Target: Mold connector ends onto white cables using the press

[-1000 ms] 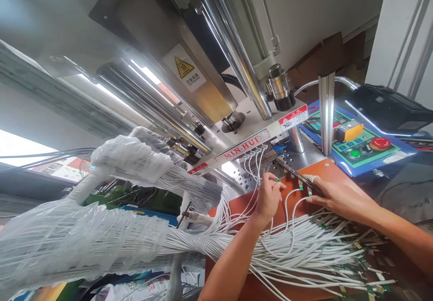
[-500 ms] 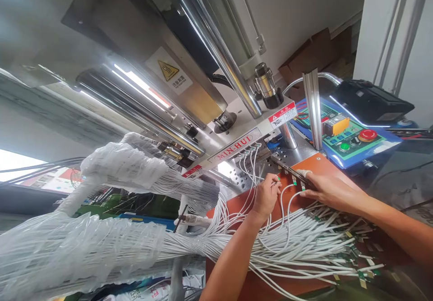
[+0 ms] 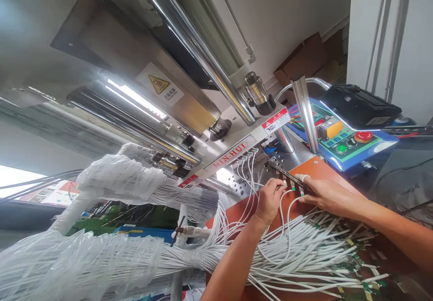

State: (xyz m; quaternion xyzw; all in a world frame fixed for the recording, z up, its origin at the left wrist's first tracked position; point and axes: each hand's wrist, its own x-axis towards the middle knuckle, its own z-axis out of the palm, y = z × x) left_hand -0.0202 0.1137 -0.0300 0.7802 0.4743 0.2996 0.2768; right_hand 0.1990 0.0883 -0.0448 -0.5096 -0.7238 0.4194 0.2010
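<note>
White wires point(image 3: 304, 256) (partly hidden) beneath the right hand point(image 3: 329, 197).

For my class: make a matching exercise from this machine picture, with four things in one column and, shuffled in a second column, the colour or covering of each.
Things:
1. emergency-stop button
2. triangular warning sticker
3. round push button beside the emergency stop
4. wire bundle

Colour or covering:
A. green
B. wrapped in clear plastic film
C. red
D. yellow

Right pairs: 1-C, 2-D, 3-A, 4-B
</note>
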